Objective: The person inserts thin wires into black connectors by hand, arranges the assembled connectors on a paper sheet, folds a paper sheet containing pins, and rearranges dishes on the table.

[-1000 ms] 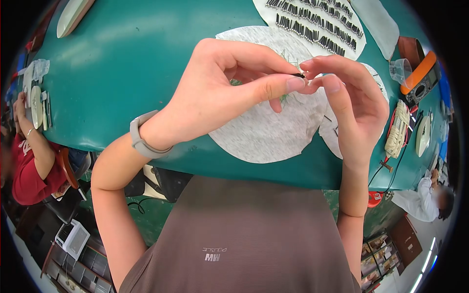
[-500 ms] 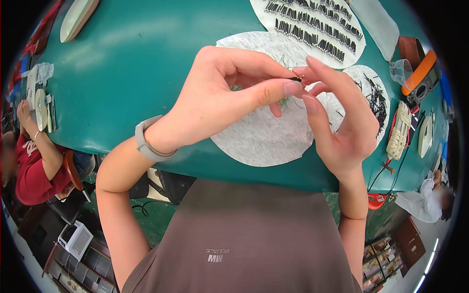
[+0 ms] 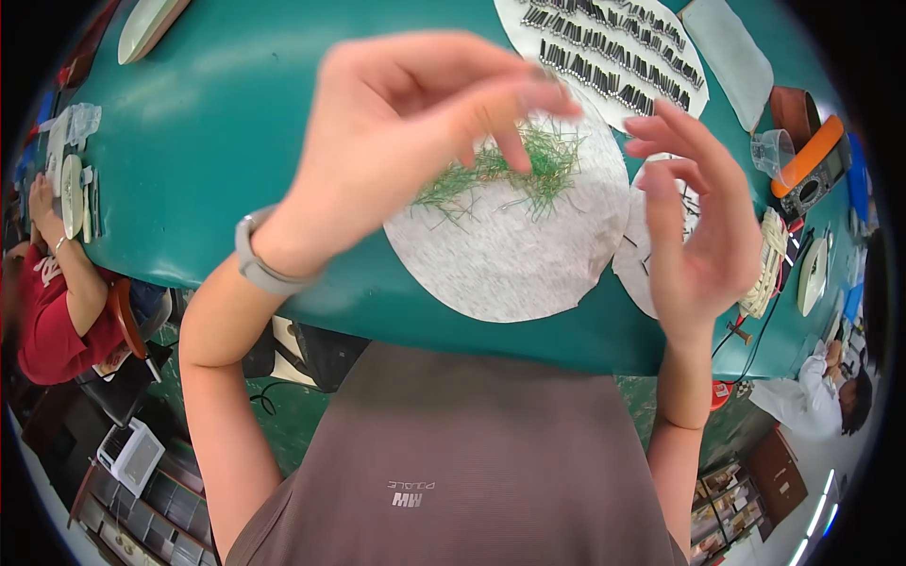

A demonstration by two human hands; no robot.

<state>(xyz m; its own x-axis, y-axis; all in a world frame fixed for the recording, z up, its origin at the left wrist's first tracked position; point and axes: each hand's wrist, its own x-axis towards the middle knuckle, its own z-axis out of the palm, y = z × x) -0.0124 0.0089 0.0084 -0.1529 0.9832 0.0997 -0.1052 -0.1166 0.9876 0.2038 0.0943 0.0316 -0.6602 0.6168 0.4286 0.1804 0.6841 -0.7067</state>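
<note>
Leftmost, a seated person in red (image 3: 52, 311) is seen beside the teal worktop (image 3: 236, 123). Above the green wire pile (image 3: 510, 170) on a round paper sheet (image 3: 500, 255), the blurred left hand (image 3: 406, 123) is raised, fingertips pinched together; whether anything is held cannot be told. The right hand (image 3: 698, 226) is spread open, empty, before rows of dark tubes (image 3: 613, 57).

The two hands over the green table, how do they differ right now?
The left hand is raised high and motion-blurred, thumb and forefinger pinched together; the right hand is sharper, lower, fingers spread and loosely curled, holding nothing visible. The left hand's wrist wears a grey band; the right hand's wrist is bare. The left hand hangs over the green wire strands, the right beside them. Both are above white paper sheets.
</note>
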